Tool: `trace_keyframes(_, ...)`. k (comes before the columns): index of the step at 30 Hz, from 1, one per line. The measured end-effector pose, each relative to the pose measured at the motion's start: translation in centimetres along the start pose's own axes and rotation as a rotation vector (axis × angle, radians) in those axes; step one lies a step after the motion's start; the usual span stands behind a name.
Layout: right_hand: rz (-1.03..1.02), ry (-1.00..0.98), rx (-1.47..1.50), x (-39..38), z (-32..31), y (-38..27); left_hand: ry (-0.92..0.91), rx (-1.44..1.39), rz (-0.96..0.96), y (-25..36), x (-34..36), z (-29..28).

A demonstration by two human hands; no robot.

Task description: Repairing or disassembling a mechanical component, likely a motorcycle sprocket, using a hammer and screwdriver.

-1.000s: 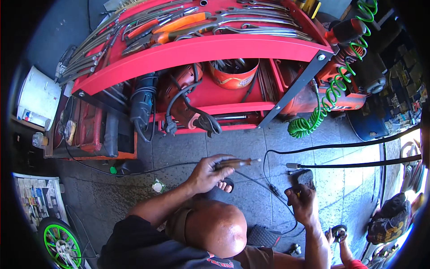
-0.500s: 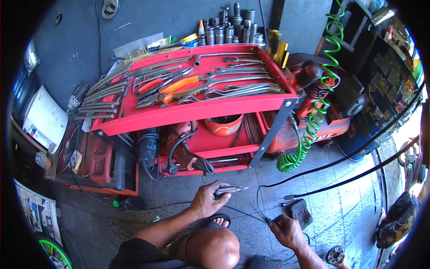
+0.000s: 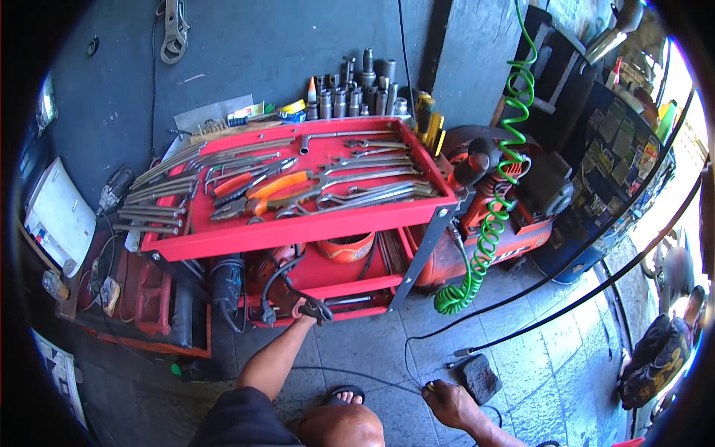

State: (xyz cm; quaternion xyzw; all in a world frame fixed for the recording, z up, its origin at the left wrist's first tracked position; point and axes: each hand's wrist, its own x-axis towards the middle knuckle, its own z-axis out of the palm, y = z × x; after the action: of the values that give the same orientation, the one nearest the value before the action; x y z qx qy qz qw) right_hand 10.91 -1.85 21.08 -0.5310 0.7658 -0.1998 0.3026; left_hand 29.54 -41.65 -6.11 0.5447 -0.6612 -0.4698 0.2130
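My left hand [image 3: 304, 310] reaches to the lower front edge of a red tool cart [image 3: 298, 231], beside the black cord [image 3: 272, 287] and plug of a power tool there. Its fingers are too hidden to tell whether they hold anything. Lower right, my right hand [image 3: 451, 403] is closed over a black cable [image 3: 361, 378] above the tiled floor. A small yellowish bit shows at its fingertips, too small to name. On the cart's top tray lie orange-handled pliers [image 3: 281, 182], red-handled pliers [image 3: 238, 184] and several wrenches [image 3: 372, 176].
A dark block [image 3: 480, 378] lies on the floor beyond my right hand, near a black hose [image 3: 547, 316]. A coiled green air hose [image 3: 484, 249] hangs before a red compressor [image 3: 521, 237]. Sockets [image 3: 354, 100] stand behind the cart. A red toolbox [image 3: 153, 294] is at left.
My left hand has moved forward and left, from above my knee to the cart's lower edge. The slim metal tool it held no longer shows. My right hand remains closed on the cable.
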Motion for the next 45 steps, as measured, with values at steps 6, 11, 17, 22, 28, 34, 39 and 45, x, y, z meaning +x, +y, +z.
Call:
trace_keyframes(6,0.036,0.186,0.590,0.7,-12.1,-12.7,-0.104,0.364,-0.063,4.3,-1.6,-0.5)
trace_keyframes(11,-0.625,1.122,0.320,6.0,-22.3,-21.0,0.374,0.532,0.435,4.1,-7.2,-0.4)
trace_keyframes(17,-0.410,0.890,0.254,16.5,-30.7,-21.2,0.185,0.462,0.456,2.1,-15.4,-0.8)
trace_keyframes(22,-0.327,0.866,0.143,19.9,-31.1,-19.0,0.136,0.408,0.462,1.8,-17.6,-1.0)
trace_keyframes(28,-0.311,0.858,0.037,21.6,-30.9,-18.2,0.147,0.428,0.436,0.1,-15.9,-1.1)
trace_keyframes(34,-0.266,0.767,-0.032,22.0,-30.9,-19.4,0.145,0.476,0.450,1.1,-15.9,-1.6)
trace_keyframes(39,-0.138,0.417,-0.249,24.1,-33.1,-17.2,0.002,0.318,0.452,5.0,-17.1,0.3)
trace_keyframes(45,-0.025,0.485,-0.218,15.1,-32.4,-18.7,-0.179,0.236,0.573,7.2,-17.0,1.7)
